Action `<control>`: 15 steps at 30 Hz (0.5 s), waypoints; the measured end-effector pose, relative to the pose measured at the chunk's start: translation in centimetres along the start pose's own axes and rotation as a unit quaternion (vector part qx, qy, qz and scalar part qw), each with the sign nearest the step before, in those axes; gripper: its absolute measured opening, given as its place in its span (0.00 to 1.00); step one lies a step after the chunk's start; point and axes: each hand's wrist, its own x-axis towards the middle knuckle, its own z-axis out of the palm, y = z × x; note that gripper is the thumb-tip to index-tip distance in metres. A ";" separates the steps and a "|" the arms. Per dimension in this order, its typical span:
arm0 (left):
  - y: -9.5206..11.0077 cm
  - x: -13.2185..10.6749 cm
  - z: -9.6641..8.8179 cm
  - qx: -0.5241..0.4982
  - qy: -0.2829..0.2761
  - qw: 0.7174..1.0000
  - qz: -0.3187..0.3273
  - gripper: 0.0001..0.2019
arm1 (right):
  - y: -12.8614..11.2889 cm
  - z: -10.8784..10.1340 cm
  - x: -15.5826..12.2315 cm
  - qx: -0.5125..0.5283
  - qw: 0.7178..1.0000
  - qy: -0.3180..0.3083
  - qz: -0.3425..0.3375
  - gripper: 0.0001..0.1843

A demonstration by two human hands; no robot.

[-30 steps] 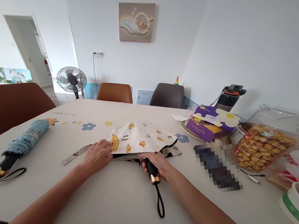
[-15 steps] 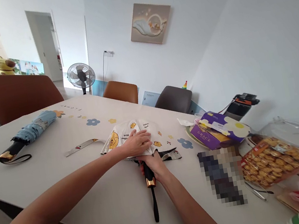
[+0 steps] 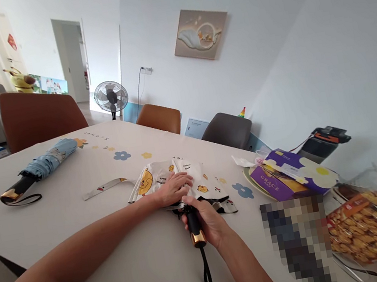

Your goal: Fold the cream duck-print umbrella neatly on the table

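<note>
Your right hand [image 3: 207,218] is clenched around the black, gold-banded handle [image 3: 195,227] of the white folding umbrella with yellow duck prints [image 3: 181,181], which lies on the pale flower-printed table [image 3: 120,250] straight ahead of you. Its long axis runs from the handle at your near side away toward the folded canopy. Your left hand [image 3: 173,188] rests flat and unclenched on that canopy, just beyond the right, pressing the cloth. The loose closing strap [image 3: 104,187] trails left, nearer your left hand.

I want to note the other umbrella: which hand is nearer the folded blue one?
Left. The left hand lies on the duck umbrella, nearer the blue umbrella; the right hand grips its handle, farther off.
</note>
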 end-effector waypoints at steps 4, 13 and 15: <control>0.6 -0.6 0.2 0.006 -0.003 1.000 0.015 0.14 | 0.0 -0.3 0.3 -0.010 0.999 0.028 0.029 0.16; -0.4 -0.4 0.1 0.066 0.019 0.992 -0.102 0.26 | 0.6 -0.5 0.3 -0.100 0.994 0.028 0.040 0.11; -1.4 -0.2 -0.2 0.118 0.028 0.981 -0.151 0.27 | 0.4 -0.2 0.0 -0.124 0.991 0.040 0.032 0.11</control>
